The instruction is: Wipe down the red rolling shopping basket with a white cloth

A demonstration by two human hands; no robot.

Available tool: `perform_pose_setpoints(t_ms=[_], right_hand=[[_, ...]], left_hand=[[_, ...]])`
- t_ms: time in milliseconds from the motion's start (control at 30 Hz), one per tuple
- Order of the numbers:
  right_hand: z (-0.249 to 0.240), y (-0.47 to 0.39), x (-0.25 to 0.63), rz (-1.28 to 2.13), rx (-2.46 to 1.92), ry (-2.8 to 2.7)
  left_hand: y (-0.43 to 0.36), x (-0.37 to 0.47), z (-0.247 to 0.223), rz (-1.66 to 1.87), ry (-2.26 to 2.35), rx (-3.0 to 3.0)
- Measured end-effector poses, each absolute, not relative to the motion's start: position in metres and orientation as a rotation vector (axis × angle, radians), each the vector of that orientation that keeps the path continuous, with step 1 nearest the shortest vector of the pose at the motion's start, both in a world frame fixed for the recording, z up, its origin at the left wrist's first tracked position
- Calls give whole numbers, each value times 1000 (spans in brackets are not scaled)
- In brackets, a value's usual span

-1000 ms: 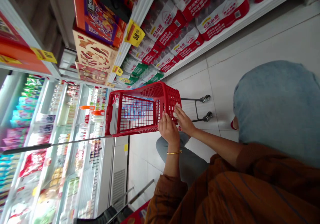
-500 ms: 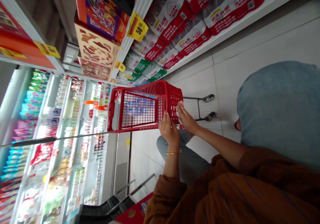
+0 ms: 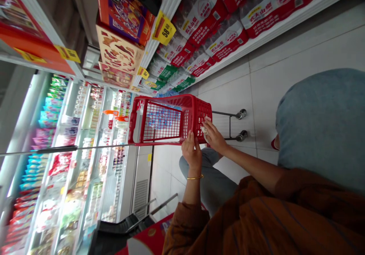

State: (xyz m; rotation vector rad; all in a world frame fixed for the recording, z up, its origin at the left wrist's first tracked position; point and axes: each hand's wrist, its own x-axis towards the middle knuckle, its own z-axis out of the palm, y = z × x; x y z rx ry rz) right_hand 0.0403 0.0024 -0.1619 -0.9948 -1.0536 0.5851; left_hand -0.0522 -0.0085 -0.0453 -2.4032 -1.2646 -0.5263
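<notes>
A small red shopping cart (image 3: 196, 112) with a plastic mesh basket stands in front of me; the whole view is turned sideways. At the basket's near rim is my left hand (image 3: 191, 150), a gold bangle on its wrist. Its fingers are close together and bent against the edge. My right hand (image 3: 213, 135) presses a crumpled whitish cloth (image 3: 205, 129) to the basket's mesh side. Most of the cloth is hidden under the fingers. The two hands are near each other but apart.
Packs of bottled water (image 3: 199, 15) line the low shelf beside the cart, with boxed goods (image 3: 119, 49) above. A bright display cooler (image 3: 94, 133) stands beyond. Cart casters (image 3: 242, 135) rest on the tiled floor (image 3: 279, 61). Black and red objects (image 3: 122, 232) lie at the bottom.
The view has shifted slightly, so the cart and shelves sit further right. My left hand has moved a little along the rim; the right hand keeps the cloth on the basket.
</notes>
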Motion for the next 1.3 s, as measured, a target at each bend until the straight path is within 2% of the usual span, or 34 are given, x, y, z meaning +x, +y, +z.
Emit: perform_pose_setpoints(t_ms=[200, 367, 633, 967, 1300], right_hand=[[-153, -2, 45, 557, -1025, -898], [-159, -2, 42, 605, -1039, -940], [-169, 3, 31, 704, -960, -970], [-113, 21, 63, 656, -963, -869], [-150, 21, 30, 590, -898, -1029]], left_hand=[[-16, -44, -27, -428, -1319, -2369], [7, -21, -17, -421, -1368, -2403], [30, -13, -26, -72, -1498, -2540], [19, -31, -33, -130, -1151, -2527], [13, -42, -35, -66, -1137, -2500]])
